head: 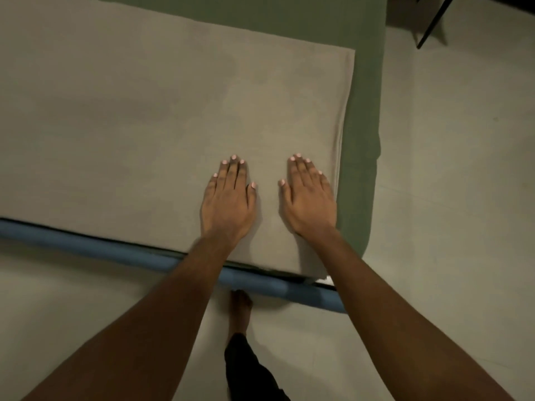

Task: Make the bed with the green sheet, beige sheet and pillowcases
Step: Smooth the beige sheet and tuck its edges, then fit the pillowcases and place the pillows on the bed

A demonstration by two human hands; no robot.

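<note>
The beige sheet (144,111) lies flat and smooth over most of the mattress. Beneath it the green sheet (364,111) shows as a strip along the right side and far edge. My left hand (228,198) rests palm down on the beige sheet near the bed's near edge, fingers straight. My right hand (307,198) lies flat beside it, close to the beige sheet's right hem. No pillowcases are in view.
A blue bed frame rail (86,244) runs along the near side of the mattress. My bare foot (240,311) stands on the pale floor (448,227) just below the rail. A dark furniture leg (431,24) stands at the top right.
</note>
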